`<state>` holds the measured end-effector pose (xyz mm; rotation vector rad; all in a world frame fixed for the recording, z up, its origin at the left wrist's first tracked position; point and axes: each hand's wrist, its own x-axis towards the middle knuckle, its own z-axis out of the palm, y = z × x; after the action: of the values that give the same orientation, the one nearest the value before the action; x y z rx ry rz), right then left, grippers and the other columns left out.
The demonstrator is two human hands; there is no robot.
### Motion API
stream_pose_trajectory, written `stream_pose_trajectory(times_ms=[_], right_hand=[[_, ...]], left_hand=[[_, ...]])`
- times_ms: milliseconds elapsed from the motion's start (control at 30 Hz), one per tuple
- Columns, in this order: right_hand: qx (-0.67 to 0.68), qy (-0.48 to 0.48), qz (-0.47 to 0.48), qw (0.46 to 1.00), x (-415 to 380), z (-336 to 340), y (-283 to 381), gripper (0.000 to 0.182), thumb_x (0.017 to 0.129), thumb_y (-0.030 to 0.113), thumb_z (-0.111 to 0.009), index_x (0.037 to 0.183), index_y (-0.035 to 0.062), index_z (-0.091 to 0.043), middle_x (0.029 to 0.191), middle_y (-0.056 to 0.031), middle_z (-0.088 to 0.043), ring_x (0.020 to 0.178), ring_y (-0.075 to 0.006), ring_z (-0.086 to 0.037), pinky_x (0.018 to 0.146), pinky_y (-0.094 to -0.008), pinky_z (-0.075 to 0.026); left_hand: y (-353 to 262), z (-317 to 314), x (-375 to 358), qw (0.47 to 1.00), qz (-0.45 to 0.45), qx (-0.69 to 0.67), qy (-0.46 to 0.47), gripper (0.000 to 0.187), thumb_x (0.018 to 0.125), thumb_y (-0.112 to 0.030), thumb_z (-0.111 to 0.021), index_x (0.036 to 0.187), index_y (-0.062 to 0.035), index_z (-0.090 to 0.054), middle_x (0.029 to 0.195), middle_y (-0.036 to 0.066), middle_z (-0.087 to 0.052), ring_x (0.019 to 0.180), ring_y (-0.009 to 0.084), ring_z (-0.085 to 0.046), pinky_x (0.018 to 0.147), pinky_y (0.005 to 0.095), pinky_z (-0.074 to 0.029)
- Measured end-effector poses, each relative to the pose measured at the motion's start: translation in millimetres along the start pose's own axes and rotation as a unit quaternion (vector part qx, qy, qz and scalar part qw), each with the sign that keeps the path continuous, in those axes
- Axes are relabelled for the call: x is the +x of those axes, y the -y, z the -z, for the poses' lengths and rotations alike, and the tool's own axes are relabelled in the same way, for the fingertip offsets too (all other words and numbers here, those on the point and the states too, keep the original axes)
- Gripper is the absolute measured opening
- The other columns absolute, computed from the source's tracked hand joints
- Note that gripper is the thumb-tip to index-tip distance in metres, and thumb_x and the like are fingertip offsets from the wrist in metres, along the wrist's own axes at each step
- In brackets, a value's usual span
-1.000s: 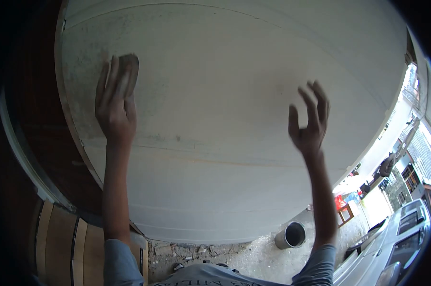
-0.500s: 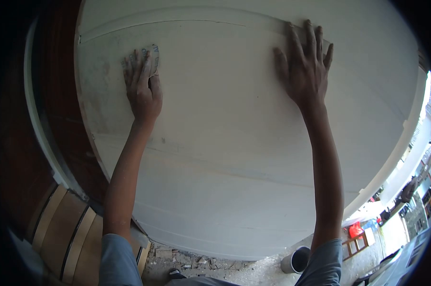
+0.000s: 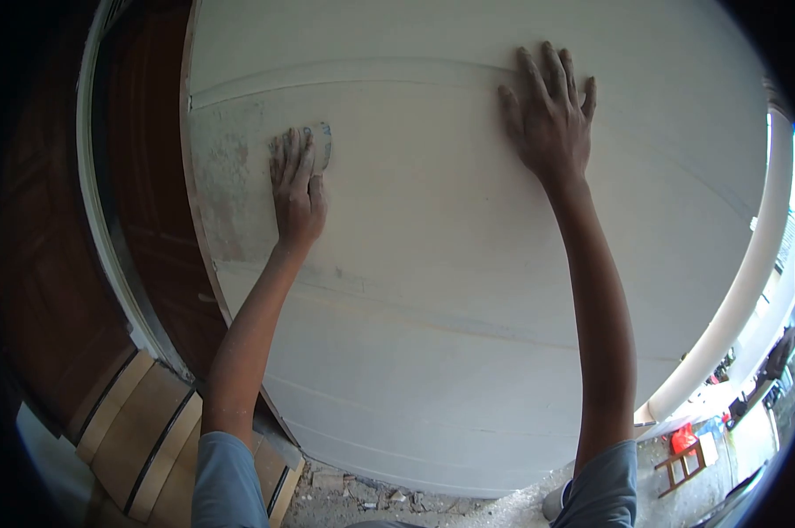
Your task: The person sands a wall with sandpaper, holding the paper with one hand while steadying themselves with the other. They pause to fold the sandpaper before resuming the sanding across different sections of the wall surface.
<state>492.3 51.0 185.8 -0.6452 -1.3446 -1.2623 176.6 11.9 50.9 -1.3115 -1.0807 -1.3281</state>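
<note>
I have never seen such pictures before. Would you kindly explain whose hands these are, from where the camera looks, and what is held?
There is no machine: these are one person's bare hands. A camera worn on that person's head looks forward and down; straight edges appear curved. The left hand holds a sheet with blue print, probably sandpaper, against a pale wall. The right hand is spread against the wall, holding nothing visible. Steps show at lower left, rubble along the wall's foot.
</note>
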Motion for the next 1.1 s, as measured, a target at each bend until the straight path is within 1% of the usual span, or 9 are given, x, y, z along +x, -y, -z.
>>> stream_pose_trajectory(times_ms=[500,600,800,833,867,933,967,1000,1100], right_hand=[[-0.012,-0.043,0.017,0.999,-0.5,-5.6,-4.5,0.041,0.087,0.033,-0.057,0.125,0.0189,-0.055,0.135,-0.0072,-0.050,0.129,-0.0269,-0.042,0.106,-0.0509,-0.028],[-0.010,-0.036,0.010,0.999,-5.6,-5.7,-4.1,0.041,0.087,0.032,-0.057,0.125,0.0184,-0.055,0.134,-0.0071,-0.050,0.128,-0.0271,-0.043,0.106,-0.0507,-0.029],[-0.007,-0.058,0.020,0.998,-1.0,-8.1,-6.6,0.040,0.086,0.032,-0.057,0.123,0.0177,-0.056,0.132,-0.0074,-0.052,0.127,-0.0271,-0.045,0.104,-0.0494,-0.031],[-0.008,-0.062,0.023,0.998,-1.3,-9.3,-6.1,0.040,0.086,0.032,-0.057,0.123,0.0177,-0.057,0.131,-0.0074,-0.053,0.126,-0.0271,-0.045,0.104,-0.0493,-0.031],[-0.003,-0.066,0.024,0.998,-2.5,-10.4,-6.2,0.039,0.086,0.032,-0.057,0.122,0.0176,-0.057,0.131,-0.0074,-0.054,0.126,-0.0271,-0.046,0.104,-0.0492,-0.031],[0.007,-0.074,0.028,0.997,-1.4,-11.8,-9.1,0.038,0.086,0.031,-0.058,0.121,0.0173,-0.059,0.129,-0.0074,-0.055,0.125,-0.0272,-0.046,0.104,-0.0490,-0.031],[0.011,-0.071,0.033,0.997,-2.8,-12.0,-11.0,0.038,0.085,0.031,-0.058,0.120,0.0171,-0.059,0.129,-0.0071,-0.055,0.125,-0.0271,-0.047,0.104,-0.0490,-0.031],[0.013,-0.072,0.037,0.997,-1.4,-11.4,-13.4,0.037,0.085,0.031,-0.058,0.120,0.0170,-0.059,0.129,-0.0069,-0.055,0.125,-0.0270,-0.047,0.104,-0.0490,-0.031],[0.011,-0.058,0.035,0.998,-1.7,-7.0,-11.6,0.038,0.086,0.026,-0.056,0.122,0.0151,-0.058,0.132,-0.0081,-0.053,0.127,-0.0272,-0.045,0.104,-0.0477,-0.031]], left_hand=[[-8.0,-5.9,1.6,1.000,0.018,-0.001,-0.003,0.052,0.093,-0.028,-0.044,0.141,-0.0095,-0.036,0.148,0.017,-0.029,0.138,0.0406,-0.017,0.112,0.0568,-0.010],[7.0,-6.2,7.3,1.000,0.016,0.001,-0.020,0.048,0.095,-0.030,-0.041,0.141,-0.0155,-0.037,0.148,0.014,-0.030,0.138,0.0397,-0.017,0.112,0.0564,-0.009],[35.6,-18.1,37.4,0.983,0.083,0.122,-0.105,0.039,0.099,-0.027,-0.032,0.133,-0.0147,-0.048,0.141,0.006,-0.044,0.136,0.0291,-0.029,0.113,0.0506,-0.015],[8.6,-22.4,40.6,0.989,0.041,0.069,-0.125,0.037,0.097,-0.021,-0.037,0.132,-0.0145,-0.049,0.140,0.006,-0.044,0.136,0.0288,-0.030,0.113,0.0492,-0.016],[-16.3,-34.3,38.9,0.995,0.002,-0.023,-0.093,0.045,0.094,-0.018,-0.041,0.139,-0.0188,-0.040,0.146,0.011,-0.034,0.138,0.0391,-0.020,0.112,0.0546,-0.013],[-100.8,-39.2,31.4,0.994,-0.043,-0.089,-0.043,0.045,0.089,-0.010,-0.048,0.134,-0.0117,-0.046,0.142,0.009,-0.042,0.135,0.0346,-0.029,0.111,0.0537,-0.018],[-130.9,-47.3,19.8,0.975,-0.060,-0.214,-0.012,0.047,0.087,-0.012,-0.050,0.134,-0.0118,-0.046,0.142,0.007,-0.042,0.135,0.0360,-0.029,0.110,0.0558,-0.019],[-143.5,-44.7,16.9,0.966,-0.165,-0.188,0.065,0.046,0.088,-0.012,-0.050,0.134,-0.0122,-0.047,0.141,0.006,-0.044,0.135,0.0340,-0.031,0.111,0.0551,-0.019],[-103.9,-41.5,34.2,0.965,-0.209,-0.151,0.040,0.041,0.089,-0.012,-0.046,0.130,-0.0101,-0.051,0.138,0.007,-0.047,0.133,0.0319,-0.034,0.111,0.0520,-0.021]])
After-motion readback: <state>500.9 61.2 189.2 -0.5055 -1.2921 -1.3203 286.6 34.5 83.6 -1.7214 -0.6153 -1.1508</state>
